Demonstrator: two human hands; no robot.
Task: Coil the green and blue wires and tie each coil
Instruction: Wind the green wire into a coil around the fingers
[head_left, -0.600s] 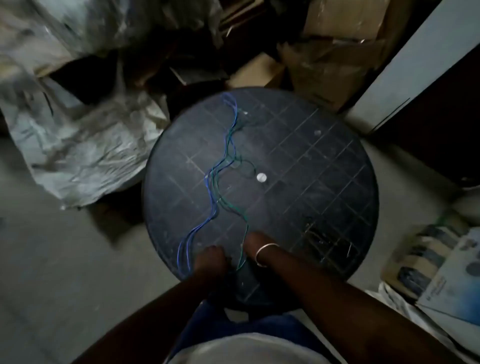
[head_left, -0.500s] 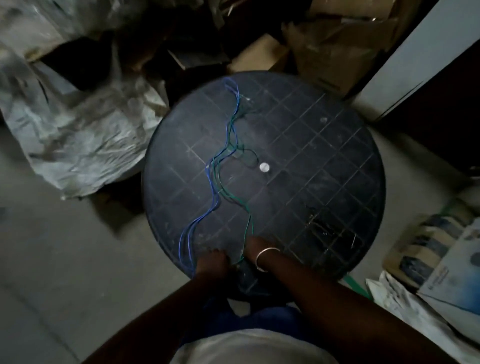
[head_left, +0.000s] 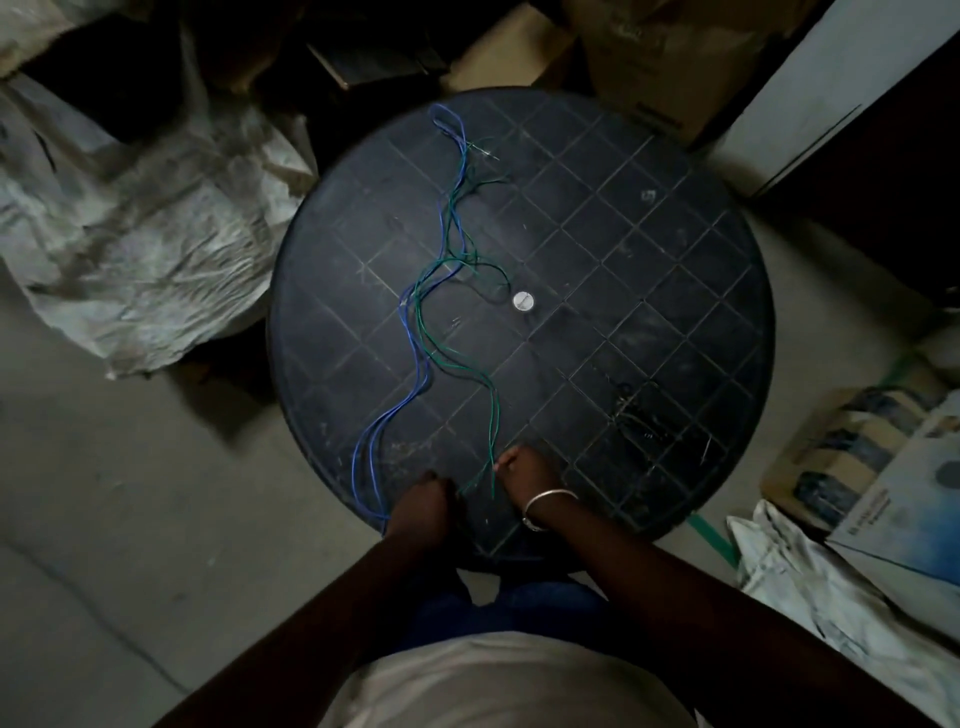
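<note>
A bundle of blue wires (head_left: 410, 332) snakes across the round dark table (head_left: 649, 291) from its far side to the near left edge. Green wires (head_left: 441, 358) tangle with them mid-table and run down to my hands. My right hand (head_left: 522, 470), with a bangle on the wrist, pinches a green strand at the table's near edge. My left hand (head_left: 423, 499) is curled into a fist just left of it, and a green strand leads into its fingers. The blue wire ends lie beside my left wrist.
A small white disc (head_left: 523, 300) sits at the table's centre. Crumpled sacks (head_left: 130, 234) lie on the floor to the left, cardboard boxes (head_left: 654, 62) crowd the back, and printed bags (head_left: 857, 447) stand at the right. A pale panel (head_left: 831, 93) leans at the far right.
Both hands have stayed at the near edge on the green strands. The wires lie much as before; mainly the view has shifted.
</note>
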